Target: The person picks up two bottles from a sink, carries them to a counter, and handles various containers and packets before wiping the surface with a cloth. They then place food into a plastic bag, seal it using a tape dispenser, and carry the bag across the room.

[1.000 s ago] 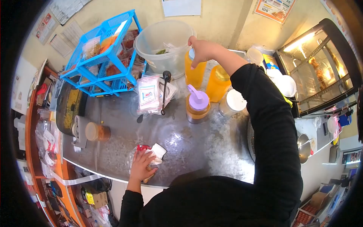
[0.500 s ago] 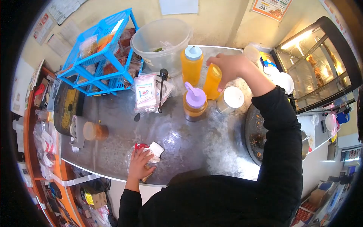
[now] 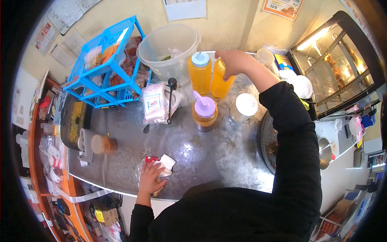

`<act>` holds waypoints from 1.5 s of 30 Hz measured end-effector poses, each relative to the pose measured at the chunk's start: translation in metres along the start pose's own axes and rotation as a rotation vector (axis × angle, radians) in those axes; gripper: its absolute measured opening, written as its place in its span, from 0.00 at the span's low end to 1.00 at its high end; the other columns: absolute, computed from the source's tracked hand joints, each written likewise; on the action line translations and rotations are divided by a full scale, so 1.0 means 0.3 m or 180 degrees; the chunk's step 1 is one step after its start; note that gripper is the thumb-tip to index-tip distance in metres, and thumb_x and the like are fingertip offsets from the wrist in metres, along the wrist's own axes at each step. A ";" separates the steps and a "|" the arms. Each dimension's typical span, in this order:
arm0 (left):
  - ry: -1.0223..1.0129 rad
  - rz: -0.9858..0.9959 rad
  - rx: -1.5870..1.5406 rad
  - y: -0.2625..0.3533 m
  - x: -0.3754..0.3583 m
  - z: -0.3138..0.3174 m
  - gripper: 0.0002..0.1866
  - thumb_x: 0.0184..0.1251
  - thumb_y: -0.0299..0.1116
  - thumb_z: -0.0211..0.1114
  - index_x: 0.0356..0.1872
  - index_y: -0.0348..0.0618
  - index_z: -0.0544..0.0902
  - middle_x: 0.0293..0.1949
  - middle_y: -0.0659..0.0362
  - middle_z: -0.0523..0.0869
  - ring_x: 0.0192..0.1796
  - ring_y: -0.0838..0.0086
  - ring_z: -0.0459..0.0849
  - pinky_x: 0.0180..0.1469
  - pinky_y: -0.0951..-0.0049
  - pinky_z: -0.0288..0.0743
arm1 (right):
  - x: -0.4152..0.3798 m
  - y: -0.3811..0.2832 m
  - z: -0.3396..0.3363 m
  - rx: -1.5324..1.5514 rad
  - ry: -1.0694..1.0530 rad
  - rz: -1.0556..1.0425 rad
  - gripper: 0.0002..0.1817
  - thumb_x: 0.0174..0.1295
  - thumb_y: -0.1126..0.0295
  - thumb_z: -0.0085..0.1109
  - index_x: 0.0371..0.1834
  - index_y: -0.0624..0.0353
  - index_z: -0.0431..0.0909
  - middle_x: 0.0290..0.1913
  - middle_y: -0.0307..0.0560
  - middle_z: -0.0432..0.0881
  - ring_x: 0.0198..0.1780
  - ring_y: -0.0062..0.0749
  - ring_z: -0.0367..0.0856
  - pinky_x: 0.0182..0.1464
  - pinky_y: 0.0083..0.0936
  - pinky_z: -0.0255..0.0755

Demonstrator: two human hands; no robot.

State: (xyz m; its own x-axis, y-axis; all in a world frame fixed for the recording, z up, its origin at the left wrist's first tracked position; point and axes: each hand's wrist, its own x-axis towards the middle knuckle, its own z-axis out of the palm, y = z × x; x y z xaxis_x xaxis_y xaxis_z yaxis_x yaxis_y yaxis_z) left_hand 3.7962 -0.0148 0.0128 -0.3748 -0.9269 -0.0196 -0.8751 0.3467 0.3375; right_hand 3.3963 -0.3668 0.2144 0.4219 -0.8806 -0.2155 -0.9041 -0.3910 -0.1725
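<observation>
At the back of the counter, my right hand (image 3: 236,64) grips the top of a yellow squeeze bottle (image 3: 220,85) from above. Right beside it stands another yellow squeeze bottle (image 3: 199,76) with a pale blue lid. Nearer to me are a brown jar with a purple lid (image 3: 204,111) and a clear jar with a white lid (image 3: 245,107). My left hand (image 3: 151,178) lies with fingers spread over a clear plastic packet near the front edge. Red material (image 3: 151,159) and a folded white tissue (image 3: 166,164) show next to its fingers.
A blue basket rack (image 3: 105,76) and a clear tub (image 3: 167,52) stand at the back. Plastic bags (image 3: 154,105) with a black ladle (image 3: 171,99) lie ahead. A lidded jar (image 3: 103,144) is at left; a round dark pan (image 3: 267,141) and a lit display case (image 3: 334,64) are right.
My right hand has shifted the yellow bottle slightly back, closer in line with the blue-lidded one. My left hand stays on the packet. The camera view has shifted a little.
</observation>
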 end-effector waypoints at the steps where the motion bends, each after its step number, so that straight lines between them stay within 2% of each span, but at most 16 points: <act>1: -0.0007 -0.0004 -0.0002 -0.001 0.000 0.001 0.30 0.46 0.47 0.76 0.55 0.59 0.81 0.61 0.61 0.78 0.69 0.58 0.68 0.74 0.44 0.50 | 0.007 -0.002 0.000 -0.0014 0.0007 0.0008 0.45 0.37 0.66 0.81 0.63 0.52 0.67 0.50 0.55 0.83 0.52 0.52 0.81 0.51 0.41 0.75; 9: -0.0042 -0.0038 -0.0028 -0.003 -0.003 0.004 0.30 0.46 0.47 0.76 0.55 0.59 0.81 0.62 0.62 0.77 0.70 0.59 0.68 0.75 0.43 0.49 | 0.016 0.010 -0.018 -0.0139 -0.0181 0.0087 0.47 0.35 0.67 0.81 0.64 0.53 0.67 0.52 0.56 0.82 0.55 0.51 0.80 0.52 0.40 0.75; 14: -0.0030 -0.0029 -0.0042 -0.007 -0.005 0.010 0.30 0.46 0.47 0.76 0.55 0.60 0.81 0.62 0.61 0.77 0.70 0.59 0.67 0.75 0.43 0.49 | 0.008 0.163 -0.035 -0.0328 0.0013 0.0332 0.43 0.33 0.69 0.81 0.60 0.54 0.72 0.53 0.55 0.82 0.55 0.51 0.80 0.54 0.38 0.75; 17: -0.0036 -0.0025 -0.0035 -0.011 -0.003 0.014 0.30 0.45 0.47 0.76 0.55 0.59 0.81 0.62 0.61 0.78 0.70 0.59 0.68 0.75 0.43 0.49 | 0.017 0.267 -0.040 -0.0264 -0.0062 0.0499 0.44 0.32 0.68 0.81 0.60 0.53 0.72 0.52 0.54 0.82 0.55 0.50 0.80 0.54 0.37 0.74; 26: 0.0043 0.0077 0.0027 -0.012 0.000 0.017 0.30 0.44 0.47 0.76 0.54 0.58 0.81 0.60 0.60 0.79 0.70 0.58 0.68 0.74 0.43 0.50 | -0.008 0.372 -0.049 -0.0062 0.0001 0.0765 0.45 0.30 0.65 0.82 0.60 0.53 0.72 0.52 0.54 0.83 0.56 0.50 0.80 0.56 0.37 0.73; 38: 0.0018 0.0054 0.0022 -0.005 0.003 0.017 0.29 0.46 0.47 0.75 0.53 0.57 0.82 0.60 0.60 0.79 0.69 0.57 0.68 0.74 0.42 0.50 | -0.023 0.399 -0.031 0.0344 0.0192 0.0733 0.56 0.30 0.63 0.85 0.70 0.53 0.64 0.62 0.56 0.78 0.64 0.52 0.74 0.65 0.38 0.68; 41: 0.0007 0.0048 0.0047 -0.006 0.003 0.018 0.29 0.46 0.47 0.75 0.53 0.57 0.82 0.61 0.60 0.78 0.69 0.57 0.68 0.73 0.43 0.51 | -0.025 0.414 -0.030 0.0414 0.0199 0.0757 0.57 0.32 0.61 0.84 0.71 0.52 0.62 0.64 0.57 0.76 0.65 0.53 0.73 0.66 0.38 0.67; 44: 0.0015 0.0044 0.0044 -0.007 0.000 0.021 0.29 0.45 0.47 0.75 0.53 0.57 0.81 0.61 0.60 0.78 0.70 0.57 0.68 0.73 0.43 0.51 | -0.058 0.397 -0.040 0.0283 0.0543 0.0678 0.48 0.43 0.58 0.80 0.70 0.54 0.65 0.64 0.56 0.76 0.65 0.52 0.73 0.66 0.38 0.66; 45: 0.0017 0.0044 0.0040 -0.009 0.000 0.021 0.29 0.45 0.47 0.76 0.53 0.57 0.81 0.61 0.60 0.78 0.70 0.57 0.68 0.73 0.43 0.52 | -0.052 0.416 -0.044 0.0630 0.0916 0.0693 0.42 0.49 0.59 0.75 0.69 0.54 0.67 0.63 0.55 0.76 0.64 0.52 0.74 0.65 0.38 0.67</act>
State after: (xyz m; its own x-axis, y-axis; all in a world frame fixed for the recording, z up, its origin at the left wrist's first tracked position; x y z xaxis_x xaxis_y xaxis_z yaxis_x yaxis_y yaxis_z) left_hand 3.7966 -0.0148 0.0059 -0.3853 -0.9227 -0.0098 -0.8736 0.3613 0.3260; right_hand 3.2759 -0.4055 0.2090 0.1606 -0.9870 0.0052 -0.9278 -0.1528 -0.3403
